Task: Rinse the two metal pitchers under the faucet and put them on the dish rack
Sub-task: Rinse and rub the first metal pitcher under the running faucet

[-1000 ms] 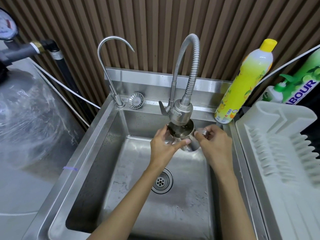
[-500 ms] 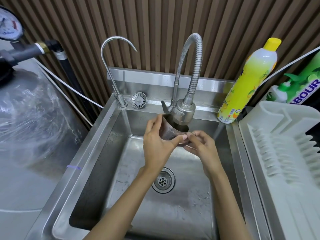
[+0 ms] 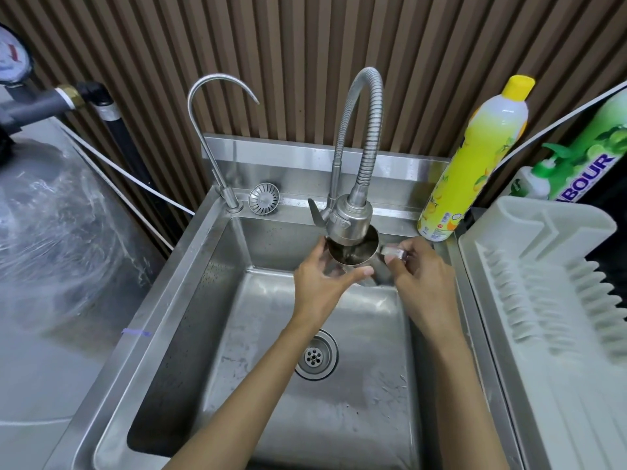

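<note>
A small metal pitcher (image 3: 356,254) is held mouth-up right under the head of the flexible faucet (image 3: 349,220), over the back of the steel sink (image 3: 203,283). My left hand (image 3: 320,283) wraps its body from the left and front. My right hand (image 3: 419,276) pinches its handle (image 3: 393,251) on the right. The faucet head hides part of the pitcher's rim. No second pitcher shows. The white plastic dish rack (image 3: 543,300) stands to the right of the sink with nothing on it.
A thin gooseneck tap (image 3: 217,137) and a loose strainer (image 3: 264,198) sit at the sink's back left. A yellow detergent bottle (image 3: 475,157) and a green pump bottle (image 3: 532,181) stand back right. The drain (image 3: 315,356) lies mid-basin. Plastic-wrapped steel counter at left.
Half a second ago the pitcher was tilted to the left with my right hand under it; now it stands upright beneath the faucet head and my right hand is back on the handle.
</note>
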Tool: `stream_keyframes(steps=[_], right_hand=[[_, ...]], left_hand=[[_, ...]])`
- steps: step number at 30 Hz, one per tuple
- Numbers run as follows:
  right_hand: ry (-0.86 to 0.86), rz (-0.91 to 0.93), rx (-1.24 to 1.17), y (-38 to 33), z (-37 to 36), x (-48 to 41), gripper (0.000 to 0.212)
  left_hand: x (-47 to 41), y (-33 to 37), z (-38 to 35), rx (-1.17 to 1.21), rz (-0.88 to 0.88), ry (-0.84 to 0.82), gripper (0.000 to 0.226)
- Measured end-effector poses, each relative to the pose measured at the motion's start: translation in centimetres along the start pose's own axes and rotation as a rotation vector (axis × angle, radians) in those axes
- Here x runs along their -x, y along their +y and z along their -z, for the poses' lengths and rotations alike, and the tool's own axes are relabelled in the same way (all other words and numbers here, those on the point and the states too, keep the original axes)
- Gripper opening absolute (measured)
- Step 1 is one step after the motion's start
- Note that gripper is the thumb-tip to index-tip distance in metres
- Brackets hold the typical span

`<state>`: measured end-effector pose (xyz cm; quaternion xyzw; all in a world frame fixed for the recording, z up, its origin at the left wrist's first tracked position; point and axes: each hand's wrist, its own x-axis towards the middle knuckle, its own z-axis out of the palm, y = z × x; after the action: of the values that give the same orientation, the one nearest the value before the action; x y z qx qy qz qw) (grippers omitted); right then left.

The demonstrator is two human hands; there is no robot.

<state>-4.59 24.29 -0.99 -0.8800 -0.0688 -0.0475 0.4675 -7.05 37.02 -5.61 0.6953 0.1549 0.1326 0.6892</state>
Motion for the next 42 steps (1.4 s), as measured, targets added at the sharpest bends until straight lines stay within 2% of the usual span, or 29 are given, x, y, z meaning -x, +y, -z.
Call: stream_keyframes(steps=[3, 6, 9, 13, 17, 19, 22, 25, 28, 31, 33, 37, 39, 42], right_hand=[[-0.048, -0.078, -0.282, 0.7, -1.0, 0.0, 0.016], [-0.146, -0.206, -0.627, 1.2, -2.7, 0.0, 0.018], [-0.219, -0.288, -0.795, 1.6, -3.9, 0.3, 0.012], [-0.235, -0.308, -0.740, 1.4, -3.8, 0.7, 0.009], [-0.150, -0.293, -0.477, 0.9, -2.8, 0.3, 0.016], [-0.091, -0.257, -0.281, 0.6, -2.0, 0.0, 0.018], [-0.025, -0.183, -0.010, -0.2, -0.9, -0.1, 0.020], [0.024, -0.101, 0.089, -0.8, -0.7, 0.2, 0.015], [0.059, -0.110, 0.004, -0.3, -1.4, 0.5, 0.007], [0.050, -0.159, -0.247, 0.1, -2.0, 0.6, 0.015], [0.003, -0.199, -0.436, 0.0, -2.4, 0.6, 0.021], [-0.158, -0.348, -0.750, 0.5, -3.6, 0.7, 0.017], [-0.199, -0.391, -0.757, 0.6, -3.9, 0.8, 0.015], [-0.204, -0.386, -0.635, 0.3, -3.6, 1.0, 0.010]], left_hand=[[-0.4, 0.1, -0.2, 0.054, -0.094, 0.064, 0.077], [-0.4, 0.7, 0.5, -0.099, -0.207, 0.139, 0.083], [0.0, 1.4, 1.2, -0.234, -0.264, 0.167, 0.088], [0.6, 1.8, 1.7, -0.377, -0.258, 0.237, 0.092], [0.7, 1.5, 1.9, -0.435, -0.171, 0.222, 0.067], [0.8, 1.1, 1.9, -0.377, -0.089, 0.148, 0.060], [0.9, 0.4, 1.5, -0.257, 0.016, 0.055, 0.064], [0.5, -0.4, 1.0, -0.032, 0.101, -0.029, 0.063], [0.0, -0.5, 0.6, 0.110, 0.102, -0.089, 0.051], [-0.5, -0.5, 0.4, 0.122, 0.001, -0.020, 0.075], [-0.5, -0.1, 0.4, 0.049, -0.084, 0.054, 0.085], [-0.1, 0.7, 0.9, -0.178, -0.259, 0.159, 0.078], [0.2, 1.2, 1.2, -0.236, -0.274, 0.196, 0.084], [0.5, 1.4, 1.6, -0.317, -0.249, 0.261, 0.085]])
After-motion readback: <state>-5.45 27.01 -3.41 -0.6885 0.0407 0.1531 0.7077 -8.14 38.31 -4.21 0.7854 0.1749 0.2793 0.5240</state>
